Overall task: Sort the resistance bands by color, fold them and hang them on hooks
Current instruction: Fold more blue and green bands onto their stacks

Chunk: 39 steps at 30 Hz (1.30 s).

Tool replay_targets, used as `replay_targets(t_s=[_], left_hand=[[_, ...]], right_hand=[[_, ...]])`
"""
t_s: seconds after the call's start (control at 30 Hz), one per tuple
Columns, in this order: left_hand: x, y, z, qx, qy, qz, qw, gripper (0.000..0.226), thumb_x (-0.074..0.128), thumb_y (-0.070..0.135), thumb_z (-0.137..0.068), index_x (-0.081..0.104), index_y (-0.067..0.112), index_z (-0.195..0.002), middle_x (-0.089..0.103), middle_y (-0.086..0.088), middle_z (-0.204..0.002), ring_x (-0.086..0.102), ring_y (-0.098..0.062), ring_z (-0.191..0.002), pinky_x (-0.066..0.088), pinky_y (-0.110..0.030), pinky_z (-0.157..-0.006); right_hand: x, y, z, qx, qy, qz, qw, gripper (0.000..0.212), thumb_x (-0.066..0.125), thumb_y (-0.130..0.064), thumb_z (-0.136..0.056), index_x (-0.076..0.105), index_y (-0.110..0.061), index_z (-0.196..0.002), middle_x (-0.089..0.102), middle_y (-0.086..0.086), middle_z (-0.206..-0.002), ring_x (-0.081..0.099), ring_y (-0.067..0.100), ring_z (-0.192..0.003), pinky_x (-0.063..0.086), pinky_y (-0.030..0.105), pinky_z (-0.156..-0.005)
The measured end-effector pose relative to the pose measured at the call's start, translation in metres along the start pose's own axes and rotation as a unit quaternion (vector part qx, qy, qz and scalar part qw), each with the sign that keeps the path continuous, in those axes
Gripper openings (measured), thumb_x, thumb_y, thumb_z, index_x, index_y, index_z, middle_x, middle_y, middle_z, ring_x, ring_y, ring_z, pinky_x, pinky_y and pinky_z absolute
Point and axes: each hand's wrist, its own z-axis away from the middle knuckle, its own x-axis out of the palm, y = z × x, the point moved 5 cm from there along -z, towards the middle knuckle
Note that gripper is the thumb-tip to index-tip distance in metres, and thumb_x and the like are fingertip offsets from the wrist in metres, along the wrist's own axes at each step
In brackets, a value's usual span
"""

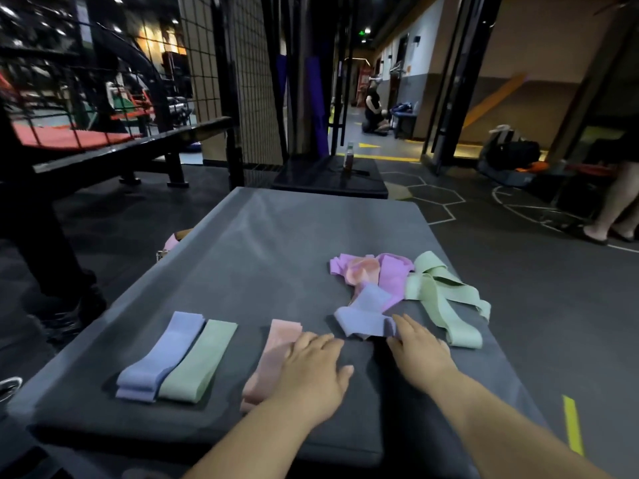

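On the grey mat lie three folded bands in a row: a lavender band, a green band touching it, and a pink band. My left hand lies flat, its fingers over the pink band's right edge. My right hand rests on the mat with straight fingers touching a loose lavender band. Behind it sits a tangled pile: purple bands, a peach band and loose green bands.
A black wire grid panel stands behind the mat, with a black bench to the left. A bottle stands on a dark platform beyond. A person's legs stand at right; another person kneels far down the corridor.
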Motion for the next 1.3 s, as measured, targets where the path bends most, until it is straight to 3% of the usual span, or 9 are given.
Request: replay_targets(t_s=[0.17,0.4,0.5,0.6,0.8,0.97,1.13,1.23,1.3], left_hand=[[0.002,0.016,-0.027,-0.008,0.014,0.027,1.000,0.052,0.033,0.045,-0.102,0.025,0.024,-0.149,0.026,0.010,-0.156,0.023,-0.016,-0.139,0.022,-0.029,-0.109],[0.025,0.016,-0.066,-0.072,-0.009,0.073,0.995,0.060,0.033,0.047,-0.101,0.014,0.027,-0.153,0.001,0.005,-0.164,0.011,-0.023,-0.147,0.023,-0.037,-0.116],[0.027,0.014,-0.076,-0.086,0.000,0.059,0.995,0.058,0.032,0.045,-0.101,0.015,0.026,-0.153,0.019,0.005,-0.160,0.019,-0.023,-0.143,0.026,-0.037,-0.112],[0.026,0.013,-0.079,-0.083,0.029,0.047,0.995,0.053,0.034,0.043,-0.101,0.025,0.024,-0.150,0.038,0.006,-0.148,0.028,-0.021,-0.134,0.030,-0.034,-0.104],[0.024,0.011,-0.074,-0.078,0.048,0.066,0.994,0.045,0.038,0.034,-0.100,0.036,0.024,-0.144,0.040,0.002,-0.139,0.031,-0.022,-0.128,0.031,-0.031,-0.102],[0.021,0.003,-0.068,-0.081,0.054,0.089,0.991,0.021,0.041,0.031,-0.097,0.053,0.022,-0.112,0.049,0.006,-0.117,0.040,-0.019,-0.113,0.032,-0.026,-0.083],[0.016,-0.001,-0.064,-0.079,0.059,0.124,0.987,0.017,0.047,0.029,-0.094,0.058,0.020,-0.103,0.053,0.007,-0.111,0.045,-0.019,-0.107,0.037,-0.028,-0.090],[0.010,0.002,-0.059,-0.063,0.071,0.160,0.982,0.015,0.053,0.031,-0.093,0.060,0.021,-0.101,0.054,0.009,-0.104,0.051,-0.018,-0.104,0.041,-0.031,-0.090],[0.008,0.004,-0.055,-0.051,0.074,0.190,0.978,0.016,0.056,0.033,-0.092,0.061,0.021,-0.102,0.053,0.012,-0.102,0.054,-0.015,-0.101,0.043,-0.033,-0.090]], right_hand=[[0.004,0.012,0.002,-0.019,0.050,-0.005,0.999,0.050,0.039,-0.042,-0.101,0.029,-0.036,-0.150,0.030,-0.013,-0.156,0.025,0.009,-0.144,0.021,0.035,-0.115],[0.004,0.020,-0.001,-0.028,0.064,-0.018,0.997,0.047,0.037,-0.043,-0.101,0.031,-0.037,-0.147,0.030,-0.014,-0.153,0.025,0.011,-0.141,0.021,0.035,-0.112],[0.003,0.020,-0.002,-0.013,0.048,-0.015,0.999,0.045,0.035,-0.044,-0.102,0.031,-0.034,-0.146,0.016,-0.004,-0.161,0.018,0.018,-0.145,0.017,0.037,-0.115],[0.003,0.019,-0.005,-0.030,0.056,-0.023,0.998,0.043,0.036,-0.044,-0.102,0.034,-0.035,-0.144,0.025,-0.009,-0.158,0.018,0.013,-0.145,0.018,0.036,-0.114],[-0.003,0.017,-0.013,-0.019,0.087,-0.145,0.985,0.041,0.056,-0.033,-0.093,0.051,-0.026,-0.133,0.058,-0.003,-0.126,0.047,0.021,-0.122,0.038,0.034,-0.099],[-0.002,0.012,-0.012,-0.023,0.064,-0.206,0.976,0.053,0.059,-0.015,-0.088,0.047,-0.024,-0.139,0.052,-0.001,-0.126,0.051,0.016,-0.115,0.037,0.021,-0.088],[-0.007,0.013,-0.007,-0.004,0.058,-0.262,0.963,0.052,0.059,-0.011,-0.089,0.050,-0.023,-0.138,0.058,-0.008,-0.101,0.054,0.011,-0.094,0.038,0.014,-0.072],[-0.012,0.013,0.000,-0.002,0.060,-0.282,0.957,0.042,0.061,-0.013,-0.088,0.058,-0.026,-0.129,0.063,-0.007,-0.099,0.057,0.007,-0.086,0.039,0.004,-0.062],[-0.016,0.013,0.005,-0.007,0.065,-0.300,0.952,0.030,0.061,-0.011,-0.085,0.063,-0.031,-0.108,0.064,-0.014,-0.092,0.059,0.005,-0.082,0.039,0.002,-0.062]])
